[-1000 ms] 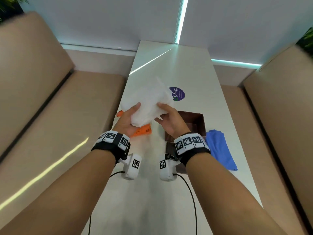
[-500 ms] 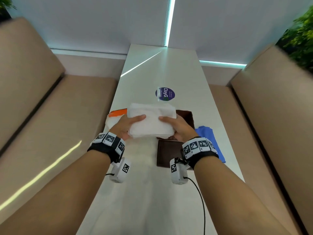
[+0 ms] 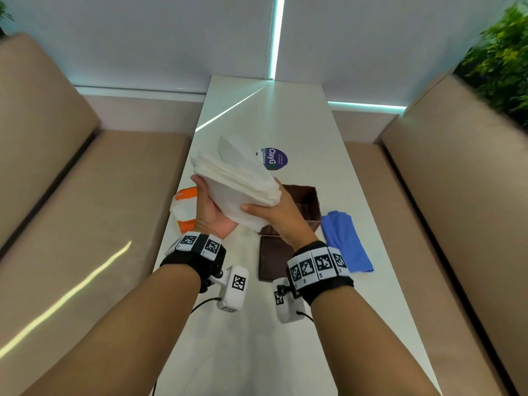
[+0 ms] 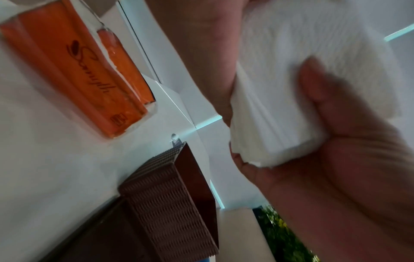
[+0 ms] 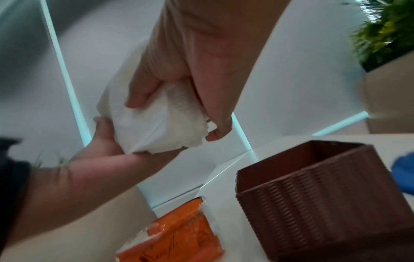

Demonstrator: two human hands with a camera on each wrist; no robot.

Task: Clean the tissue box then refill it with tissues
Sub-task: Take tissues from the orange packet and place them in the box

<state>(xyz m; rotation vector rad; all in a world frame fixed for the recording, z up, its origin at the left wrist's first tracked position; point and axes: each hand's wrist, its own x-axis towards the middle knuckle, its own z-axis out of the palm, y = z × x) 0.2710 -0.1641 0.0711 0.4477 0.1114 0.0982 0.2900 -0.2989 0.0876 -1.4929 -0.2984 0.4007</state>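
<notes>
A thick stack of white tissues [image 3: 237, 184] [image 4: 298, 85] [image 5: 156, 124] is held tilted in the air above the white table [image 3: 285, 338]. My left hand [image 3: 210, 208] grips its near left end, palm up. My right hand [image 3: 274, 212] [image 5: 179, 79] grips its right end, thumb on the underside. One loose sheet sticks up at the back. The brown woven tissue box [image 3: 308, 207] [image 4: 165, 203] [image 5: 325, 195] stands open just right of and below the stack. Its flat brown lid [image 3: 271, 258] lies in front of it.
An orange and white tissue wrapper [image 3: 184, 207] [image 4: 74, 69] [image 5: 174, 235] lies at the table's left edge. A folded blue cloth [image 3: 345, 241] lies right of the box. A round purple sticker [image 3: 274, 158] sits further back. Tan benches flank the table.
The tissue stack, held level over the box half a second ago, now sits higher and tilted, left end up. The left hand has turned palm up under it.
</notes>
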